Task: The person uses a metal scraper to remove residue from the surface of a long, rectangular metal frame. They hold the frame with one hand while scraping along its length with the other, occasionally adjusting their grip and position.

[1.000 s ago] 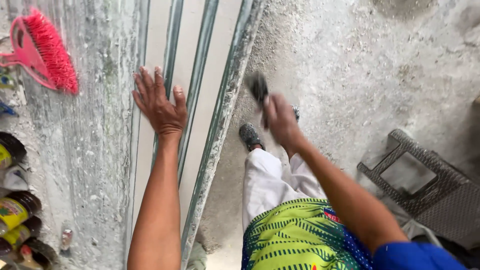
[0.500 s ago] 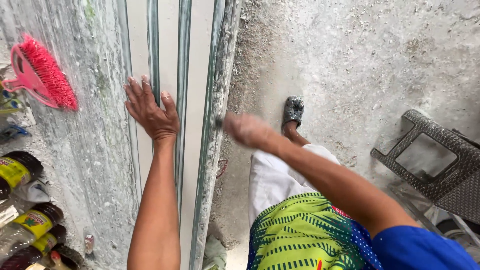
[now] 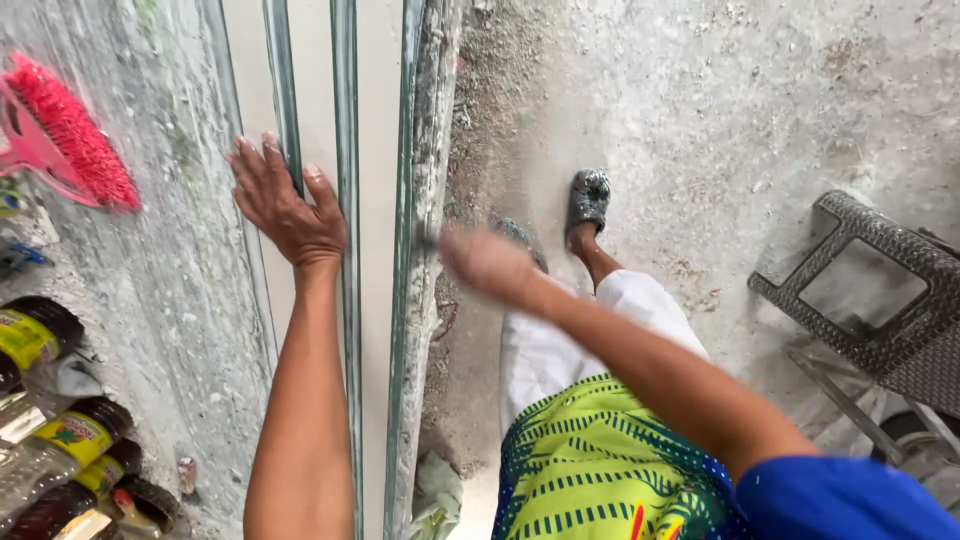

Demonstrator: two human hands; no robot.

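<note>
On ridged metal frame (image 3: pixel 345 250), flat left hand (image 3: pixel 285 205)

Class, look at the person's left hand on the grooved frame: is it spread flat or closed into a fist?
Spread flat. The left hand lies palm-down with fingers extended across the grooved frame.

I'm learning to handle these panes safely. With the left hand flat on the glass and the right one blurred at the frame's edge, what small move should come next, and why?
Probably settle the right hand onto the outer frame edge before anything shifts. Only the left hand steadies the glass panes, palm flat, while the right is blurred and grips nothing visible.
</note>
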